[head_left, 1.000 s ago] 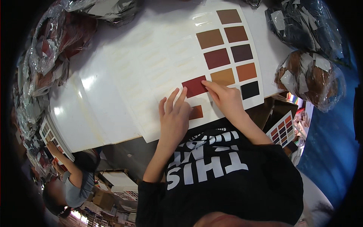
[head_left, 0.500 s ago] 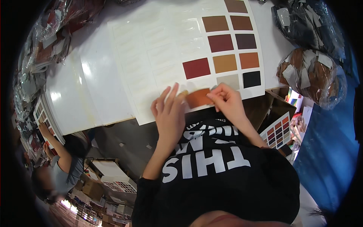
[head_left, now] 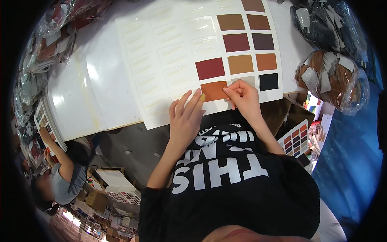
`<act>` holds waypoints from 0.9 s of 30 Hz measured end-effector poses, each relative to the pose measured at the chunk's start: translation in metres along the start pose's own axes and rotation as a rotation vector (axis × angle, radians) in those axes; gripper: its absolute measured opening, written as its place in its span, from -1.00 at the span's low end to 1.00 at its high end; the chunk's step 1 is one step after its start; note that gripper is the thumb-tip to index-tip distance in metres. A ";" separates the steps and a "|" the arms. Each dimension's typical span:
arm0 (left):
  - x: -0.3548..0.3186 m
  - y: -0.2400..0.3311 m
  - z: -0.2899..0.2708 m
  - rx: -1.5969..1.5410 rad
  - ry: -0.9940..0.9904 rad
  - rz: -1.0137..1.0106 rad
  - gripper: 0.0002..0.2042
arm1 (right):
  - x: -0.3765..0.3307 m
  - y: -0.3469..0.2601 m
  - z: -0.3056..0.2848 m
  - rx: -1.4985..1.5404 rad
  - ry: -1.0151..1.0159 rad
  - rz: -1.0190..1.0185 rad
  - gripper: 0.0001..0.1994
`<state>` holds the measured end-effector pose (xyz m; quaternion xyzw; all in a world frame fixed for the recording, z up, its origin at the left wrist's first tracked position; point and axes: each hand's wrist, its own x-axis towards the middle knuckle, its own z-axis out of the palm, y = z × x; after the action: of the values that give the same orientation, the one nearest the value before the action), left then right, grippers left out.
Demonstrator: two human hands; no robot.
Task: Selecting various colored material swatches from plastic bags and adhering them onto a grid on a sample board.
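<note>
The right hand (head_left: 244,97) pinches the right edge of an orange-brown swatch (head_left: 213,90) between thumb and fingertips, with the other fingers curled in. The left hand (head_left: 186,119) lies open and flat, fingers extended; its fingertips (head_left: 197,93) press on the white card (head_left: 161,68) at the left edge of the same swatch.

The swatch sits on the bottom row of the card, near the card's lower edge. It is directly below a dark red swatch (head_left: 210,68) and left of a black swatch (head_left: 269,82). A grey patch between the orange-brown swatch and the black swatch is mostly hidden by the right hand.

Other swatches occupy the right part of the card in rows: a tan swatch (head_left: 240,64), a rust swatch (head_left: 266,61), a maroon swatch (head_left: 236,42) and a brown swatch (head_left: 231,22). The left part of the card shows pale, unfilled rectangles.

The card lies on a white tabletop (head_left: 76,97). Clear plastic bags of cut pieces (head_left: 332,78) rest at the right end of the tabletop. A smaller colour chart (head_left: 296,139) stands lower right, beside the person's arm. A second person (head_left: 60,177) works at the lower left, well apart from both hands.
</note>
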<state>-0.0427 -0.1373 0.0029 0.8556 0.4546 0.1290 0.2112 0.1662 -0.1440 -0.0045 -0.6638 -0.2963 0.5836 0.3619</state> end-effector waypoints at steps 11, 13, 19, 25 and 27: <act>0.002 0.004 0.004 0.113 -0.057 0.047 -0.55 | 0.000 -0.008 0.004 -0.064 0.023 0.026 -0.83; 0.001 0.006 0.006 0.144 -0.068 0.023 -0.55 | -0.001 -0.015 0.005 -0.155 0.046 0.035 -0.81; 0.005 0.007 0.004 0.138 -0.050 0.013 -0.56 | 0.011 -0.034 0.000 -0.732 0.104 -0.076 -0.66; 0.015 -0.003 -0.013 0.062 -0.055 0.052 -0.59 | 0.017 -0.047 -0.008 -0.940 0.047 -0.219 -0.60; 0.038 -0.017 -0.031 0.048 -0.048 0.040 -0.61 | 0.015 -0.056 -0.013 -0.692 0.063 -0.174 -0.63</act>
<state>-0.0472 -0.0898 0.0233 0.8722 0.4352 0.1017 0.1988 0.1832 -0.1023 0.0346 -0.7371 -0.5205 0.3949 0.1730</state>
